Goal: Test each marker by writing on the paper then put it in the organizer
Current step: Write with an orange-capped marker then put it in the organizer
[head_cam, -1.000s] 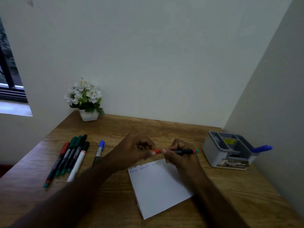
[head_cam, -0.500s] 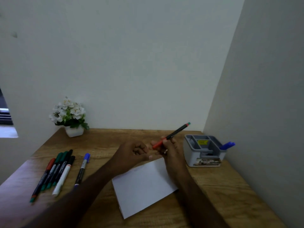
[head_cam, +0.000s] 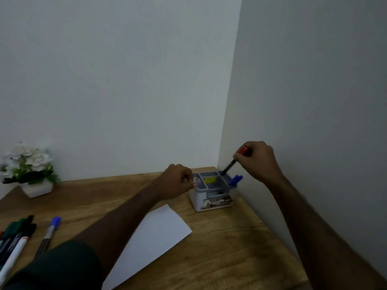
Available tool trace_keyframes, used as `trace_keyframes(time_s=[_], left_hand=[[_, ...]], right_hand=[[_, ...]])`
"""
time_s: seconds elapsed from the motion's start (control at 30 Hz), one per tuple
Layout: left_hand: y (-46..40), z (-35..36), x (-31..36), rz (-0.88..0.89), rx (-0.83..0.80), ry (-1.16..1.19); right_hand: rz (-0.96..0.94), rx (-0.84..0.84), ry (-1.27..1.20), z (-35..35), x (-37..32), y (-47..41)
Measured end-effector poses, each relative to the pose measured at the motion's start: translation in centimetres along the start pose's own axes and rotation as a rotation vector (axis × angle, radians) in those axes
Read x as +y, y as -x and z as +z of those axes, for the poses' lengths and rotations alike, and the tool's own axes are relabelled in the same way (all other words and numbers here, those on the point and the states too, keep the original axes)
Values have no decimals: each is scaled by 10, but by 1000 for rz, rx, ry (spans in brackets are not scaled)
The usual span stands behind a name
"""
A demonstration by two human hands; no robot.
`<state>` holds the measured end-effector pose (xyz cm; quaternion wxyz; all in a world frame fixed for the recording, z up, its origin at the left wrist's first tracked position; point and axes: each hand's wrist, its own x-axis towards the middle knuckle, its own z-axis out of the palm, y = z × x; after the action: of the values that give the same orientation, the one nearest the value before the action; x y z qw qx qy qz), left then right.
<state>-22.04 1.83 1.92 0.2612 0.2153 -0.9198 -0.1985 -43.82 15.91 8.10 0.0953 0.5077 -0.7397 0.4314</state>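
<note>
At right of frame, the right hand [head_cam: 256,161] has carried the red marker [head_cam: 232,162] from over the paper [head_cam: 155,237] and grips it, lower end dipping into the organizer [head_cam: 211,203]. The left hand [head_cam: 178,181] is curled in a fist, apparently empty, beside it. This marker is nearly stowed.

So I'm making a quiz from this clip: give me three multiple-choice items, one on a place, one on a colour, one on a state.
1. Where does the grey-and-white plastic organizer stand?
A by the flower pot
B in the desk's right back corner
C on the paper

2. What colour is the cap of the black marker in the right hand?
A red
B green
C white

3. The left hand is
A flat on the white paper sheet
B curled beside the organizer
C gripping a marker

B: it sits beside both walls.
A: red shows above the fingers.
B: the fist holds nothing visible.
</note>
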Motion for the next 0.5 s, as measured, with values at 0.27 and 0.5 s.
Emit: trace_keyframes(time_s=[0.27, 0.5], left_hand=[[-30, 19, 15, 17, -14, -36], [-25, 17, 15, 27, -5, -45]], right_hand=[[50, -133, 151, 18, 32, -5], [114, -198, 166, 35, 36, -6]])
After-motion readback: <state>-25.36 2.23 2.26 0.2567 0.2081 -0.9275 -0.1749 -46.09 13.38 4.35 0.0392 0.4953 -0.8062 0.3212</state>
